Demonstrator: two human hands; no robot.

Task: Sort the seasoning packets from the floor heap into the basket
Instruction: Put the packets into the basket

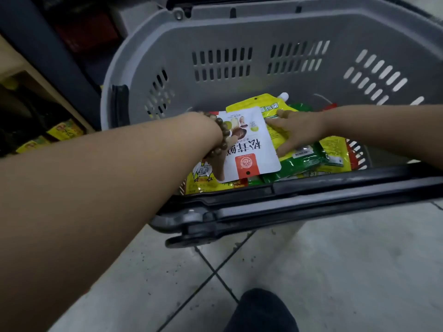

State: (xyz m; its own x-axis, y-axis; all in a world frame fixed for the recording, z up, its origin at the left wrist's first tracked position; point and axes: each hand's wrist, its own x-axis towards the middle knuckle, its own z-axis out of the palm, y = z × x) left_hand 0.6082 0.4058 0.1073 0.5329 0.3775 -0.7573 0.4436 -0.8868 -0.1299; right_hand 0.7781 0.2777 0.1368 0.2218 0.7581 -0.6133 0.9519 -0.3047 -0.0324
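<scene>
A grey plastic basket (239, 27) with dark handles stands on the floor before me. Inside lie several seasoning packets, yellow, green and red. On top is a white packet (251, 149) with dark lettering and a red seal. My left hand (221, 161), a bead bracelet on its wrist, holds this white packet by its left edge, most fingers hidden beneath it. My right hand (293, 133) reaches in from the right and grips a yellow spouted pouch (268, 104) beside the white packet's right edge. No floor heap is in view.
The basket's black handle (311, 200) lies folded along the near rim. Shelves at the left hold yellow packets (64, 130). Grey floor tiles lie below the basket, with a dark shoe or knee (261, 312) at the bottom.
</scene>
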